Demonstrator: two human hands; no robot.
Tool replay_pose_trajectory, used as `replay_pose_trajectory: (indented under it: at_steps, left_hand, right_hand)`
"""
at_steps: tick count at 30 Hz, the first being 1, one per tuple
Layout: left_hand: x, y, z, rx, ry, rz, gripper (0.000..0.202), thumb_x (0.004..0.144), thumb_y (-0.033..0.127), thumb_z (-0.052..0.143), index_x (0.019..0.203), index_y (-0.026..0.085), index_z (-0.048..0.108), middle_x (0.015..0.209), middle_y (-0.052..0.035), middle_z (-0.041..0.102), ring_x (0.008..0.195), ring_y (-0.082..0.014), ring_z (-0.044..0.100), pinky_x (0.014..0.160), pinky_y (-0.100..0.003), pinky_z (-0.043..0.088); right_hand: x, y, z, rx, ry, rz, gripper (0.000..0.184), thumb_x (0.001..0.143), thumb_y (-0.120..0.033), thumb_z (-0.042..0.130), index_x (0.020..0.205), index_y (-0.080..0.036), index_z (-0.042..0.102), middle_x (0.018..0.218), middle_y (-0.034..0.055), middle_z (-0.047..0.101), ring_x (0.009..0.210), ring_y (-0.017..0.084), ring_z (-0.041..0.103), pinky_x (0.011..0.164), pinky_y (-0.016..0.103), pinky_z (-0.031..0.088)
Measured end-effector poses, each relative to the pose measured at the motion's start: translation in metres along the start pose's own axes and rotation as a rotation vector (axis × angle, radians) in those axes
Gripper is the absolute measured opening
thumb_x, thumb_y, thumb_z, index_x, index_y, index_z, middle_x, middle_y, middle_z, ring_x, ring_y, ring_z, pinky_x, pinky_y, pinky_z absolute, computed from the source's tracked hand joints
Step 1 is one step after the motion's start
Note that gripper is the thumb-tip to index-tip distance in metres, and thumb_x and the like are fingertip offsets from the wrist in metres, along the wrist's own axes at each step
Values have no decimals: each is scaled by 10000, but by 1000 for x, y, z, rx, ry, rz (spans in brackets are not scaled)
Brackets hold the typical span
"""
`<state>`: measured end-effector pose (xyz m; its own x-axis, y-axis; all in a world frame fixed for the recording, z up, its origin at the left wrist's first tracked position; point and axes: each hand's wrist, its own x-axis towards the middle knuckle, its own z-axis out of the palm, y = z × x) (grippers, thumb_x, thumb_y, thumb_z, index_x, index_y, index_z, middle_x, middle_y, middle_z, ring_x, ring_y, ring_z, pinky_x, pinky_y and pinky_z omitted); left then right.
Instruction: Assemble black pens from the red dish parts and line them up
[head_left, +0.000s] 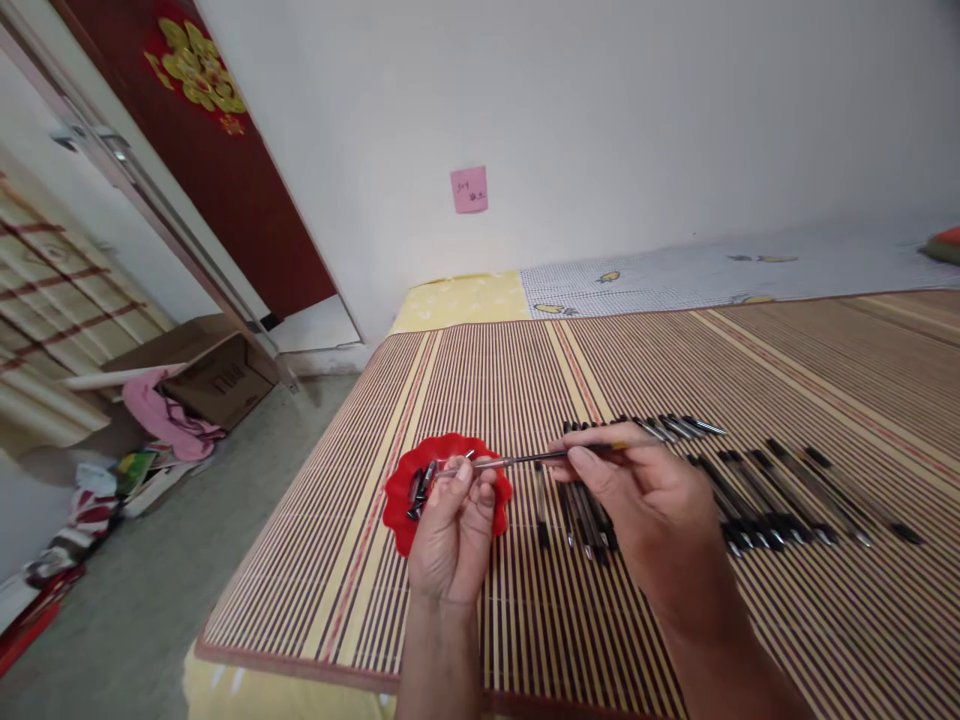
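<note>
A slim pen (534,457), dark in its middle with a pale end, runs almost level between my two hands. My left hand (450,540) pinches its pale left end between thumb and fingers, above the red scalloped dish (400,474). Farther along, my right hand (660,510) grips the dark part, its thumb pressed on the near side. Whether this is one piece or two joined parts, I cannot tell. Several small black pieces (418,488) lie in the dish, partly hidden by my left hand. Below my right hand are several black-capped pens (585,525).
More pens (780,495) lie in rows on the striped mat (337,520) at right. Patterned cloth (637,280) borders the wall, which bears a pink note (469,190). On the floor at left stand a cardboard box (225,385) and a pink cloth (169,415).
</note>
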<state>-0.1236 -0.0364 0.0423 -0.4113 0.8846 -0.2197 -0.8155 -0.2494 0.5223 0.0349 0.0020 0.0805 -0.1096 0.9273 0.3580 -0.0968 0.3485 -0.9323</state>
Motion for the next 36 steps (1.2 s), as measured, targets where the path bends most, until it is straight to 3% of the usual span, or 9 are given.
replay_pose_trajectory:
  at_steps: [4, 9, 12, 19, 27, 32, 36]
  left_hand:
    - [-2, 1, 0, 36, -60, 52, 172, 760, 38, 740, 851, 145, 641, 870, -22, 708, 731, -117, 721, 673, -174, 590]
    - [0, 2, 0, -4, -8, 41, 148, 778, 18, 709, 863, 130, 661, 868, -35, 709, 735, -108, 710, 666, -161, 580]
    - [1, 4, -1, 19, -40, 63, 146, 774, 37, 726, 863, 136, 667, 867, -34, 716, 742, -109, 709, 671, -163, 576]
    - [-5, 5, 2, 98, -116, 116, 218, 723, 115, 819, 872, 149, 663, 852, -29, 726, 731, -122, 713, 684, -196, 580]
    - [0, 6, -2, 17, -54, 133, 195, 728, 55, 778, 868, 132, 668, 845, -51, 728, 726, -135, 722, 664, -191, 588]
    - [-2, 6, -1, 4, -81, 91, 207, 718, 67, 797, 865, 133, 667, 846, -49, 730, 725, -129, 722, 651, -178, 584]
    - [-8, 1, 5, 65, -141, 76, 252, 700, 104, 834, 880, 142, 661, 867, -39, 726, 727, -124, 719, 673, -187, 585]
  right_hand:
    - [1, 1, -1, 105, 8, 60, 140, 870, -316, 703, 952, -202, 712, 873, 68, 766, 734, 201, 749, 719, 345, 641]
    - [1, 2, -2, 120, -45, 71, 138, 866, -313, 707, 941, -198, 716, 896, 80, 776, 752, 206, 757, 724, 346, 644]
    - [3, 3, -3, 101, -65, 69, 144, 860, -308, 709, 943, -191, 722, 924, 91, 780, 769, 209, 761, 728, 341, 645]
    - [8, 7, -5, 125, 8, 97, 112, 837, -307, 737, 843, -199, 707, 735, 46, 763, 645, 174, 739, 621, 270, 627]
    - [3, 5, -10, 62, -184, 35, 155, 892, -288, 691, 1004, -203, 754, 844, 58, 777, 724, 166, 743, 665, 261, 622]
    - [5, 13, -7, 117, -133, 86, 133, 867, -312, 725, 911, -187, 737, 723, 42, 756, 641, 159, 718, 617, 257, 600]
    - [2, 18, 4, 114, -159, 85, 129, 838, -318, 751, 881, -196, 743, 752, 27, 732, 659, 140, 687, 615, 239, 576]
